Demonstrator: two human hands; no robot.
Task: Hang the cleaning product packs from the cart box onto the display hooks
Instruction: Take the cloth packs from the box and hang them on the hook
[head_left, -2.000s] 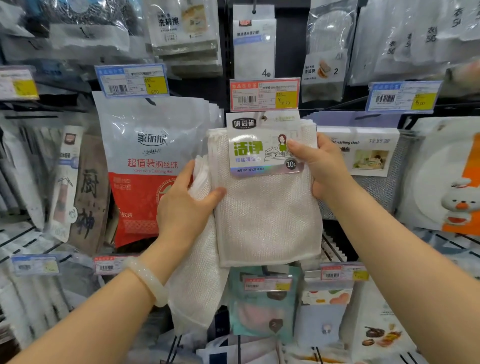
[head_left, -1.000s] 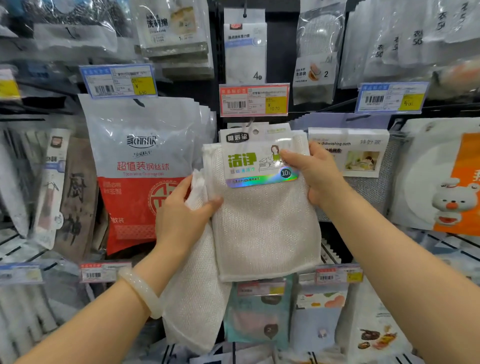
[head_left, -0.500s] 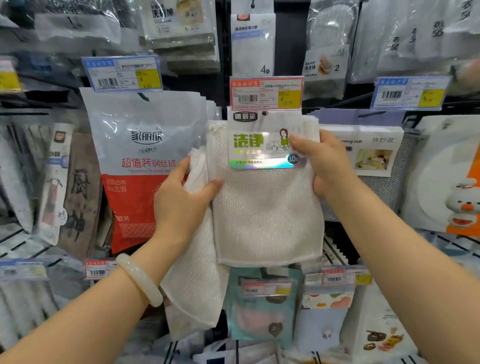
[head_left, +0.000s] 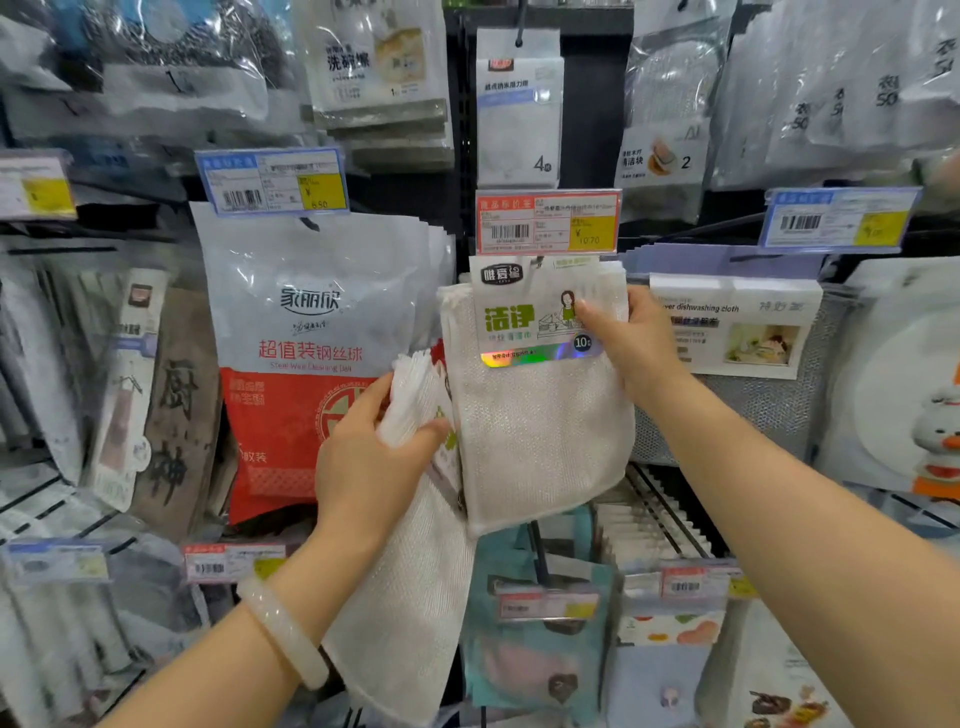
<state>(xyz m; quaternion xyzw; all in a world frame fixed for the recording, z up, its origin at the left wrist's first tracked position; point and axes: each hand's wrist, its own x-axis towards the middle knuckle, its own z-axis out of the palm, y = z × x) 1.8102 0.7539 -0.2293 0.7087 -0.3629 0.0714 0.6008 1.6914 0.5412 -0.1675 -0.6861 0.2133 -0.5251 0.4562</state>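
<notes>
A white cloth pack (head_left: 540, 415) with a green-lettered label is hanging upright in the middle of the frame, right under a red price tag. A second white cloth pack (head_left: 410, 571) is hanging lower, just left of it, tilted.

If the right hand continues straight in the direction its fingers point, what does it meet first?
The right hand points left across the cloth pack; beyond it, probably the steel wool bag, though depth is unclear.

rough white woven cloth pack (head_left: 540, 441) — glossy holographic strip on its paper label (head_left: 535, 317) — shiny plastic pouch (head_left: 311, 332) beside
</notes>
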